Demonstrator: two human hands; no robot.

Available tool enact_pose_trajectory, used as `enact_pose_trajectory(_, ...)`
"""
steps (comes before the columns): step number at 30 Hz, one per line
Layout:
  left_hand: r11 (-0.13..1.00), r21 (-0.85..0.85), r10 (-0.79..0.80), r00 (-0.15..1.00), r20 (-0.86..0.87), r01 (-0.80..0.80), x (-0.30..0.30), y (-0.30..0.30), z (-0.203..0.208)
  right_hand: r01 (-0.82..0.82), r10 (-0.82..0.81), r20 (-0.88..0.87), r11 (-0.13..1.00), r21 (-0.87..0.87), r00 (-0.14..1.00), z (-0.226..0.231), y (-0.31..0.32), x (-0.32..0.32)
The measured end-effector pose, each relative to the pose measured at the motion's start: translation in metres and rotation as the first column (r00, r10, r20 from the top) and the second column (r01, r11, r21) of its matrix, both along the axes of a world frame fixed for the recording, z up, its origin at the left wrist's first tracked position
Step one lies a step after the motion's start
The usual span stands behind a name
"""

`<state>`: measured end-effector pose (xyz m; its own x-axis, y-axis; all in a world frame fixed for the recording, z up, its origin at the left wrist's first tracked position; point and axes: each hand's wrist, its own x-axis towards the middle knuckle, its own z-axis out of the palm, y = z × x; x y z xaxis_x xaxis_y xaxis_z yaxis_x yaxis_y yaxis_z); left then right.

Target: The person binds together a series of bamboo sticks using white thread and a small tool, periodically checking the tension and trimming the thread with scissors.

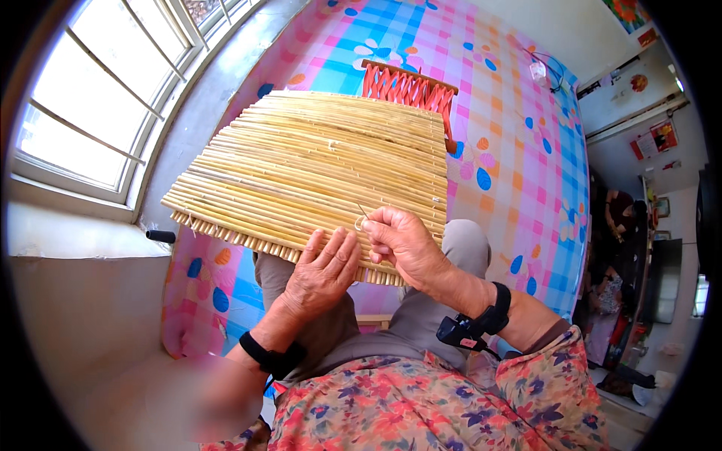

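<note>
A mat of yellow reed stalks (301, 169) laid side by side slants across my knees, with small pale thread stitches along it. My left hand (323, 272) rests on its near part, fingers stretched out and together. Just to the right, my right hand (404, 244) pinches a thin needle (362, 210) between thumb and forefinger, its tip pointing up over the stalks. A pale loop, apparently thread, shows beside those fingertips. The needle's lower end is hidden in my fingers.
Beyond the mat stands a folding stool (410, 90) with red woven straps and a wooden frame. A checked, flowered sheet (496, 188) covers the surface around me. Barred windows (98, 90) and a grey sill (199, 105) lie at left. A black handle (160, 236) juts out there.
</note>
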<state>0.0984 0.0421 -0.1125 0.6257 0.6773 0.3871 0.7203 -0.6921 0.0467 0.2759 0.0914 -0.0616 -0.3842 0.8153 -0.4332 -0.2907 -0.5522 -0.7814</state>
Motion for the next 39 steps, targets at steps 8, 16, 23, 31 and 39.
enact_pose_trajectory(8,0.999,-0.048,0.012,0.999,0.032,-0.01,0.001,0.0,0.003,-0.01,0.007,0.078,0.999,0.038,0.997,-0.01,0.018,0.03)
enact_pose_trajectory(16,0.995,0.025,0.094,0.993,0.078,-0.096,-0.014,-0.012,0.006,-0.521,-0.306,0.797,0.626,0.58,0.52,0.014,0.021,0.072)
enact_pose_trajectory(23,0.998,0.016,0.054,0.997,0.046,-0.055,-0.015,-0.01,0.009,-0.728,-0.082,0.798,0.363,0.582,0.597,-0.005,-0.005,0.042)
enact_pose_trajectory(31,0.999,0.026,0.027,1.0,0.002,-0.027,-0.016,-0.009,0.012,-0.81,-0.075,0.853,0.278,0.516,0.517,-0.008,0.0,0.043)
enact_pose_trajectory(39,1.0,0.012,0.024,0.999,0.039,-0.025,-0.015,-0.009,0.013,-0.872,-0.028,0.9,0.237,0.429,0.435,0.002,0.005,0.043)
